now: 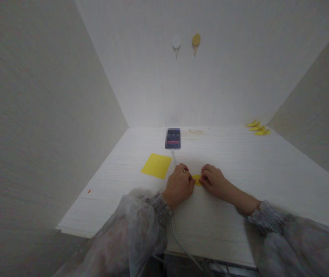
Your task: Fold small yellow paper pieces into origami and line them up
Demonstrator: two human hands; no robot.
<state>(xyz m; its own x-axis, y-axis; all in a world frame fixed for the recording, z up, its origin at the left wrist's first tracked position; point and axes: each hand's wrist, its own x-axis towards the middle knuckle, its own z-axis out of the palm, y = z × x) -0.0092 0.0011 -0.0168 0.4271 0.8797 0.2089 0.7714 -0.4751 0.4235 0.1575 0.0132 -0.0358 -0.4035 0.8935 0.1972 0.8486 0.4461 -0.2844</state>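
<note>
Between my two hands lies a small piece of folded yellow paper [197, 180] on the white table. My left hand [181, 184], with a ring on one finger, pinches its left side. At its right side the curled fingers of my right hand [213, 180] grip the paper. The fingers cover both ends, so only the middle of the paper shows. A flat yellow paper sheet [156, 166] lies just left of my left hand.
A phone [173, 138] with a blurred screen lies toward the back wall, its white cable [176, 234] running under my left hand to the front edge. Several folded yellow paper pieces [258, 127] sit in the back right corner. Two hooks [196, 40] are on the wall.
</note>
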